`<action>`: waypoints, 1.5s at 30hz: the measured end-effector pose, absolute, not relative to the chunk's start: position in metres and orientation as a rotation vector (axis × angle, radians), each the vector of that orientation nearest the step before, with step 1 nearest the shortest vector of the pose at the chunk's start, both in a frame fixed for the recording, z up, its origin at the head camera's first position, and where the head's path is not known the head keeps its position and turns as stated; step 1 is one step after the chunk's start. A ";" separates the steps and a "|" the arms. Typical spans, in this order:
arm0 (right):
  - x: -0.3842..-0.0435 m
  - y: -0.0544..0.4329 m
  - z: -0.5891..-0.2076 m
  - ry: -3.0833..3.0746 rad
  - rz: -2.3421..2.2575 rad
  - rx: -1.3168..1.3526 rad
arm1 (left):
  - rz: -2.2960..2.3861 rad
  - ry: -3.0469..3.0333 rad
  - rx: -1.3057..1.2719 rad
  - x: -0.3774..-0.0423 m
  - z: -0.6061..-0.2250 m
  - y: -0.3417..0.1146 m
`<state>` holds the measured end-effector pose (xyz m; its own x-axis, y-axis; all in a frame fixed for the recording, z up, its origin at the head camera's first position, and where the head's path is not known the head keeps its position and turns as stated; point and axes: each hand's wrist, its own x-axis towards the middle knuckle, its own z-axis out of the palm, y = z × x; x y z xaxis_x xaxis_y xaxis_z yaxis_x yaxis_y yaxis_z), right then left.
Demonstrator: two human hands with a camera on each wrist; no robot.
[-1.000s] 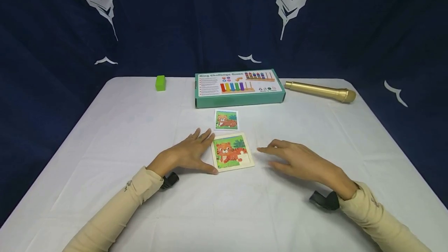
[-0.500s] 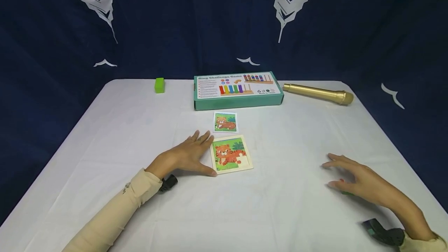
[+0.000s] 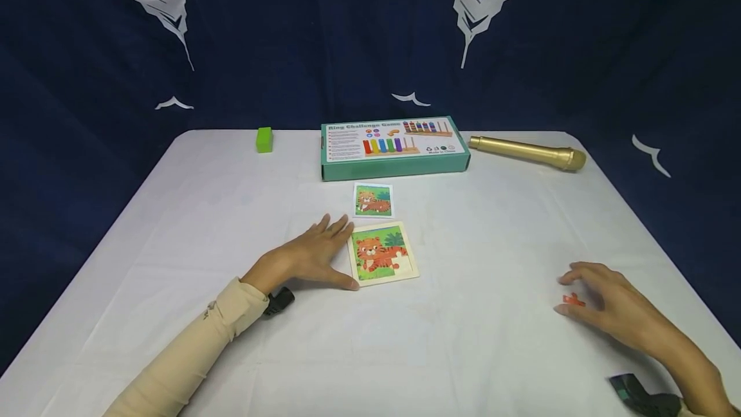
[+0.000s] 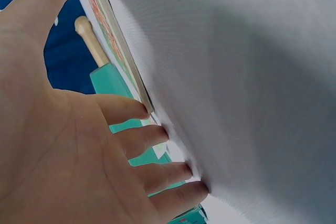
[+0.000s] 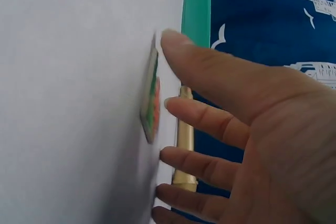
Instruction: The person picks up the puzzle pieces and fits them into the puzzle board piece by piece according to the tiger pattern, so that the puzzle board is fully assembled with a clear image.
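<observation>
A square tiger puzzle [image 3: 379, 253] in a pale wooden frame lies mid-table, its lower right corner showing a bare pale patch. My left hand [image 3: 312, 256] rests along its left side with fingers spread, thumb at the near corner and index finger at the far one. Far to the right, my right hand [image 3: 622, 311] hovers over a loose orange and green puzzle piece [image 5: 151, 100] lying on the cloth. Thumb and fingers stand apart around that piece without pinching it; part of it is hidden by the hand in the head view.
Just beyond the puzzle lies a small tiger picture card [image 3: 373, 201]. Farther back are a green ring game box [image 3: 396, 169], a golden microphone [image 3: 527, 153] and a bright green block [image 3: 264, 139]. A white cloth covers the table; a dark blue curtain hangs behind.
My right hand has moved from beside the puzzle far to the right and toward me, to the loose piece, now visible between thumb and fingers. The left hand has stayed put.
</observation>
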<state>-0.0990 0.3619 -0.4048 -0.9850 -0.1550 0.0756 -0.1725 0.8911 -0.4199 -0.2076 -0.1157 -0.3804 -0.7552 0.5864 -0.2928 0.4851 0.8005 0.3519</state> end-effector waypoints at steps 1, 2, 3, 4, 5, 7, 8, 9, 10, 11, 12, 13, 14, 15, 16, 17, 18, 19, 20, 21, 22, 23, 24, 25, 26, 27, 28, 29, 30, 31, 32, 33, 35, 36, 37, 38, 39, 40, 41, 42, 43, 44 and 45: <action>-0.098 0.362 -0.403 -3.043 0.634 0.202 | 0.358 2.599 0.808 -0.208 -0.381 -0.116; -0.097 0.363 -0.401 -3.069 0.605 0.153 | 0.358 2.599 0.808 -0.207 -0.380 -0.115; -0.097 0.365 -0.400 -3.093 0.581 0.118 | 0.360 2.600 0.808 -0.207 -0.380 -0.115; -0.096 0.366 -0.399 -3.114 0.567 0.094 | 0.358 2.600 0.809 -0.207 -0.380 -0.115; -0.096 0.367 -0.398 -3.127 0.563 0.084 | 0.358 2.601 0.809 -0.207 -0.380 -0.115; -0.096 0.368 -0.398 -3.136 0.572 0.098 | 0.364 2.601 0.808 -0.207 -0.380 -0.115; -0.095 0.369 -0.398 -3.139 0.584 0.113 | 0.365 2.602 0.808 -0.207 -0.380 -0.115; -0.096 0.369 -0.399 -3.139 0.596 0.128 | 0.363 2.603 0.809 -0.208 -0.380 -0.115; -0.096 0.369 -0.400 -3.139 0.601 0.138 | 0.361 2.603 0.809 -0.208 -0.381 -0.115; -0.096 0.369 -0.400 -3.143 0.602 0.144 | 0.358 2.603 0.809 -0.208 -0.381 -0.115; -0.096 0.369 -0.400 -3.143 0.603 0.152 | 0.356 2.603 0.810 -0.208 -0.382 -0.115; -0.096 0.369 -0.400 -3.143 0.607 0.160 | 0.353 2.604 0.811 -0.208 -0.382 -0.115; -0.096 0.369 -0.401 -3.142 0.609 0.170 | 0.348 2.603 0.813 -0.208 -0.382 -0.115; -0.097 0.368 -0.401 -3.136 0.611 0.188 | 0.347 2.603 0.813 -0.209 -0.383 -0.115; -0.097 0.368 -0.400 -3.129 0.611 0.211 | 0.349 2.602 0.814 -0.209 -0.383 -0.115; -0.097 0.368 -0.400 -3.117 0.628 0.241 | 0.350 2.603 0.814 -0.209 -0.383 -0.115; -0.098 0.367 -0.400 -3.101 0.640 0.269 | 0.352 2.604 0.815 -0.209 -0.383 -0.115; -0.099 0.367 -0.399 -3.090 0.651 0.299 | 0.354 2.605 0.815 -0.209 -0.383 -0.115; -0.100 0.366 -0.399 -3.083 0.676 0.333 | 0.357 2.605 0.814 -0.209 -0.382 -0.115; -0.101 0.365 -0.398 -3.075 0.707 0.369 | 0.359 2.606 0.813 -0.209 -0.382 -0.115; -0.103 0.364 -0.397 -3.069 0.740 0.398 | 0.361 2.605 0.814 -0.209 -0.382 -0.115; -0.106 0.362 -0.396 -3.069 0.784 0.426 | 0.360 2.604 0.813 -0.209 -0.382 -0.115; -0.109 0.360 -0.394 -3.072 0.815 0.444 | 0.358 2.604 0.813 -0.209 -0.382 -0.115; -0.112 0.358 -0.392 -3.076 0.859 0.465 | 0.354 2.602 0.812 -0.209 -0.382 -0.115; -0.116 0.354 -0.391 -3.077 0.908 0.483 | 0.351 2.601 0.811 -0.209 -0.382 -0.115; -0.120 0.351 -0.389 -3.075 0.946 0.493 | 0.347 2.600 0.811 -0.208 -0.382 -0.115; -0.124 0.347 -0.386 -3.076 0.979 0.496 | 0.343 2.599 0.811 -0.208 -0.382 -0.115; -0.128 0.342 -0.384 -3.076 1.011 0.491 | 0.340 2.599 0.811 -0.208 -0.382 -0.115; -0.133 0.337 -0.382 -3.071 1.038 0.490 | 0.339 2.599 0.812 -0.208 -0.382 -0.115; -0.138 0.331 -0.381 -3.062 1.064 0.492 | 0.339 2.601 0.811 -0.208 -0.382 -0.115; -0.142 0.326 -0.380 -3.053 1.087 0.493 | 0.339 2.602 0.812 -0.208 -0.382 -0.115; -0.147 0.320 -0.379 -3.042 1.110 0.493 | 0.337 2.603 0.810 -0.208 -0.382 -0.115; -0.156 0.309 -0.378 -3.009 1.144 0.534 | 0.339 2.605 0.809 -0.208 -0.382 -0.115; -0.160 0.304 -0.377 -2.988 1.151 0.574 | 0.343 2.606 0.809 -0.208 -0.382 -0.115; -0.163 0.298 -0.377 -2.966 1.156 0.610 | 0.345 2.607 0.808 -0.208 -0.382 -0.115; -0.166 0.293 -0.376 -2.952 1.161 0.641 | 0.347 2.606 0.807 -0.208 -0.382 -0.115; -0.169 0.288 -0.376 -2.938 1.168 0.673 | 0.351 2.605 0.806 -0.208 -0.382 -0.115; -0.171 0.283 -0.375 -2.928 1.170 0.701 | 0.354 2.606 0.808 -0.208 -0.382 -0.115; -0.173 0.278 -0.375 -2.922 1.174 0.716 | 0.357 2.606 0.808 -0.208 -0.382 -0.115; -0.175 0.274 -0.375 -2.920 1.183 0.724 | 0.359 2.606 0.808 -0.208 -0.382 -0.115; -0.177 0.269 -0.376 -2.922 1.206 0.724 | 0.358 2.607 0.808 -0.208 -0.382 -0.115; -0.179 0.265 -0.376 -2.925 1.236 0.715 | 0.356 2.608 0.808 -0.208 -0.382 -0.115; -0.181 0.261 -0.377 -2.927 1.275 0.705 | 0.354 2.608 0.809 -0.208 -0.382 -0.115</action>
